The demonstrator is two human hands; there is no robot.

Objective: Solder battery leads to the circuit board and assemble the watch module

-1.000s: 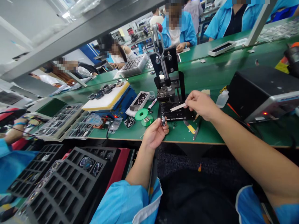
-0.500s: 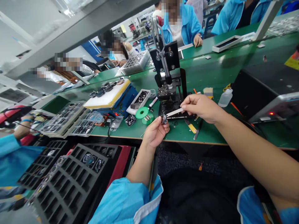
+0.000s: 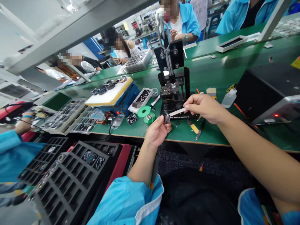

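Observation:
My left hand (image 3: 156, 133) pinches a small, dark, round watch case (image 3: 166, 117) between thumb and fingers above the bench's front edge. Closed on a thin, pale, flat strip (image 3: 177, 112), my right hand (image 3: 203, 107) is to the right of it. The strip's far end meets or nearly meets the case; actual contact is too small to make out. Just behind both hands stands a black hand press (image 3: 172, 87) with a metal lever. On the green bench (image 3: 173, 136) under my right hand lie a yellow-handled cutter (image 3: 193, 127) and metal tweezers (image 3: 199, 132).
Left of the press are a solder spool (image 3: 144, 111), a paint marker (image 3: 155, 101), a box of small parts (image 3: 141, 100) and a blue device (image 3: 123, 101) topped with foam. A compartment tray (image 3: 70, 184) sits lower left. A black box (image 3: 264, 90) and bottle (image 3: 229, 98) stand right.
The view has shifted slightly. The watch case appears turned a little more toward me, with the strip still at it. Across the bench, a co-worker's hands have come up together.

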